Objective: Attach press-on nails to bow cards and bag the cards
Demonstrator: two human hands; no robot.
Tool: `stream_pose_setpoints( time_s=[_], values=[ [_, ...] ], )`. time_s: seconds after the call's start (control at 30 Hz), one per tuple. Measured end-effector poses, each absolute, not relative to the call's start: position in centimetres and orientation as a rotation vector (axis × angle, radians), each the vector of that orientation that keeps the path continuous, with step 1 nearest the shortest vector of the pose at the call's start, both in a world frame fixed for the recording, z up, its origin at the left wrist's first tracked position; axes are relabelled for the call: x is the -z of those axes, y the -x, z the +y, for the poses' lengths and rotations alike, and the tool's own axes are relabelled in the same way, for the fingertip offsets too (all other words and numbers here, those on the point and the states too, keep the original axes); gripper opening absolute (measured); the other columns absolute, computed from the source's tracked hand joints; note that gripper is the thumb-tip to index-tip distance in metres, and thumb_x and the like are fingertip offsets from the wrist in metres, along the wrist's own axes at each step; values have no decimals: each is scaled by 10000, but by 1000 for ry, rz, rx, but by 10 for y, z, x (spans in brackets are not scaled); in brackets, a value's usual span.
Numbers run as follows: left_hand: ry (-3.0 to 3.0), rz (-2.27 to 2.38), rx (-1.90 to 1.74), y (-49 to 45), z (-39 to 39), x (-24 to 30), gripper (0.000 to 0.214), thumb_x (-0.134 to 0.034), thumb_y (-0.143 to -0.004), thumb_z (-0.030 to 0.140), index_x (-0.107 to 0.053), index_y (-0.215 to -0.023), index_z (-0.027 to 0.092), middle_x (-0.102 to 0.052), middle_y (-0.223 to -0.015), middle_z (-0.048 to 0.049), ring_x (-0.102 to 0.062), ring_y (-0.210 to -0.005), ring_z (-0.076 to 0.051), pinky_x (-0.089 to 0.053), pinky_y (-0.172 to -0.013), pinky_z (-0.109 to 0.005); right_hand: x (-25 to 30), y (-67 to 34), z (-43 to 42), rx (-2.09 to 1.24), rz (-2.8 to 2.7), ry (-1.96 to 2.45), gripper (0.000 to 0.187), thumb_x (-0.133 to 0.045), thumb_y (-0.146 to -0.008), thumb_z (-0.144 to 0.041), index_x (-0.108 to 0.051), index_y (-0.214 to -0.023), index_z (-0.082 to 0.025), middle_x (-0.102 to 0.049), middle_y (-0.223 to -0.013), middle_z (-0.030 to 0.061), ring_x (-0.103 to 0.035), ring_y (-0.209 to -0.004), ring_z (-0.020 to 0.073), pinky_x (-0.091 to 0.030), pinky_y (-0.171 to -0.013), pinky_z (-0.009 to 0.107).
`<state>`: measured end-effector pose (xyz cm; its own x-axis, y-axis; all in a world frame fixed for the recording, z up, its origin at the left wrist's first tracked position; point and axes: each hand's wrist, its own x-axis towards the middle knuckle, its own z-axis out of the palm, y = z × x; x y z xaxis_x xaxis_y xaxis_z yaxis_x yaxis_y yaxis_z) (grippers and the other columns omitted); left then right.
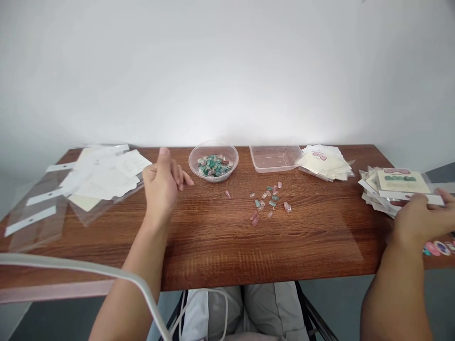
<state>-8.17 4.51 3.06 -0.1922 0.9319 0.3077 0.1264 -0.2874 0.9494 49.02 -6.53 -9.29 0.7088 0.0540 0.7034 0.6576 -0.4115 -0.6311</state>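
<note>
My right hand [424, 215] grips a clear packet [407, 182] by its near edge, thumb on top. Inside the packet is a cream card with a pink drawing and a row of green pieces. It lies over a stack of similar packets [378, 201] at the table's right end. My left hand [164, 179] hovers by the left pile, thumb up and fingers loosely curled, with nothing visible in it. To its right, a round clear bowl [234, 163] holds many small green and pink pieces [215, 166] resembling false nails.
Loose pink and green pieces [272, 196] lie mid-table. Behind them stand a clear rectangular tray [261, 169] and more carded packets [325, 163]. White cards [103, 173] and clear bags [39, 227] cover the left end. A white cable [88, 267] crosses the near left.
</note>
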Motion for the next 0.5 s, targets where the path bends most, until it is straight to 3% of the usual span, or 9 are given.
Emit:
stream_pose_setpoints(
  time_s=[0.13, 0.27, 0.37, 0.5],
  values=[
    [-1457, 1462, -1719, 98, 52, -34, 628, -473, -1033, 287, -414, -413, 213, -415, -379, 32, -491, -394, -99, -485, -498, -272, 79, -464, -71, 703, -462, 1949, 521, -617, -725, -170, -757, -1219, -80, -705, -834, 245, -652, -772, 411, -471, -837, 654],
    [-1477, 1685, -1758, 113, 58, -32, 437, -450, -802, 91, -476, -379, 198, -579, -434, -27, -621, -508, -137, -446, -504, -247, 72, -453, -73, 609, -413, 2086, 561, -565, -751, -188, -702, -1277, -47, -723, -921, 266, -677, -884, 425, -475, -926, 615],
    [-1462, 1750, -1714, 122, 63, -26, 300, -445, -671, 107, -578, -411, 175, -661, -508, -33, -688, -594, -163, -530, -573, -255, 74, -452, -76, 506, -450, 2228, 598, -545, -780, -224, -624, -1338, -23, -713, -1104, 290, -684, -1034, 408, -484, -968, 536],
    [-1463, 1793, -1604, 127, 67, -22, 242, -453, -629, 168, -644, -479, 162, -680, -527, -45, -703, -596, -213, -466, -446, -249, 78, -450, -81, 413, -519, 2317, 532, -609, -806, -381, -708, -1242, -94, -730, -1158, 251, -675, -1059, 393, -485, -941, 492]
  ],
)
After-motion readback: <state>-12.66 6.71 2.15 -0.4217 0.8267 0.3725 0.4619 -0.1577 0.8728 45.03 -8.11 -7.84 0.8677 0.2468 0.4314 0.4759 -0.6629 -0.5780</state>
